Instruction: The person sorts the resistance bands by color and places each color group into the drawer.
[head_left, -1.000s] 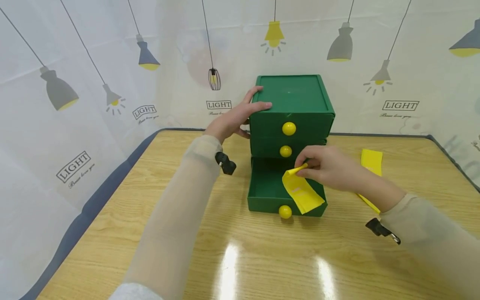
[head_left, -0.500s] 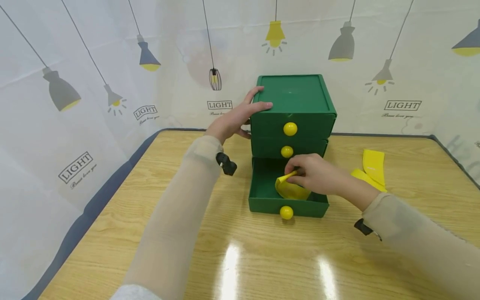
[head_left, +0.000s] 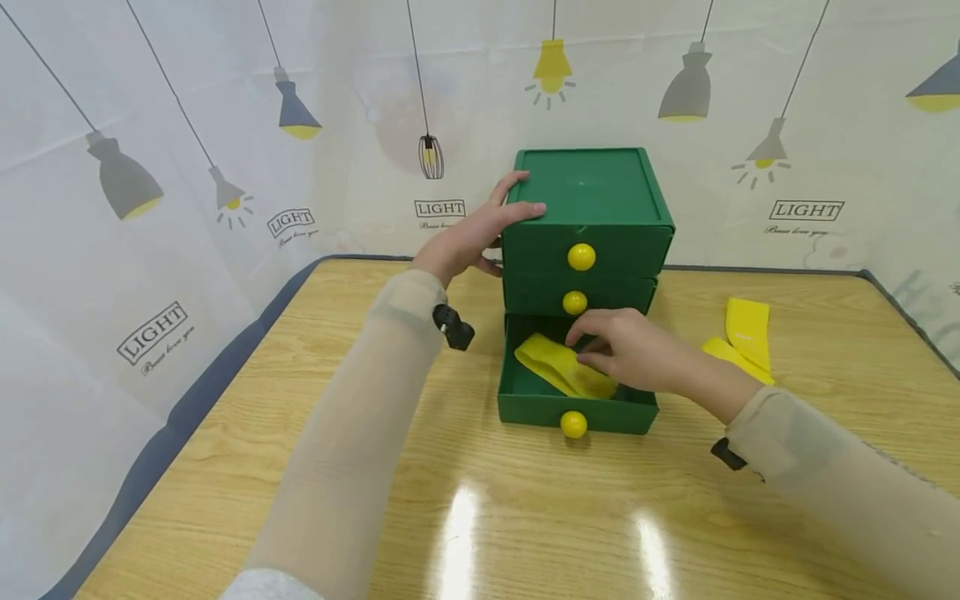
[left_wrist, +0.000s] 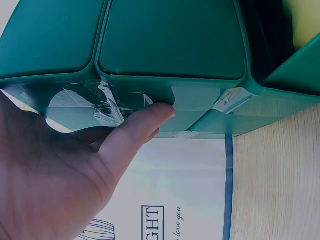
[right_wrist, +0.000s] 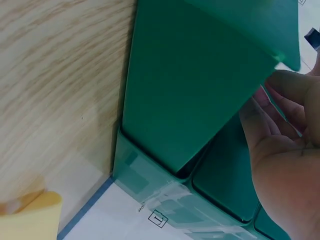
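A yellow sock [head_left: 558,365] lies slantwise in the pulled-out bottom drawer [head_left: 525,409] of a small green chest of drawers [head_left: 588,187]. Over the drawer's right side is my right hand [head_left: 637,350], fingers loosely bent, thumb and forefinger apart, holding nothing. In the right wrist view the fingers of my right hand [right_wrist: 285,130] dip behind the drawer's side wall. My left hand [head_left: 476,232] rests against the chest's upper left side, fingers on its top edge. In the left wrist view my left hand [left_wrist: 110,150] has its thumb along the taped side.
Another yellow sock [head_left: 748,329] lies folded on the wooden table [head_left: 450,500], right of the chest. Both upper drawers are closed, each with a yellow knob [head_left: 581,257]. A printed curtain [head_left: 337,67] stands behind the table.
My right hand has moved left over the drawer with the sock, lowered it in and let it go. The sock now lies spread inside. My left hand has stayed on the chest.
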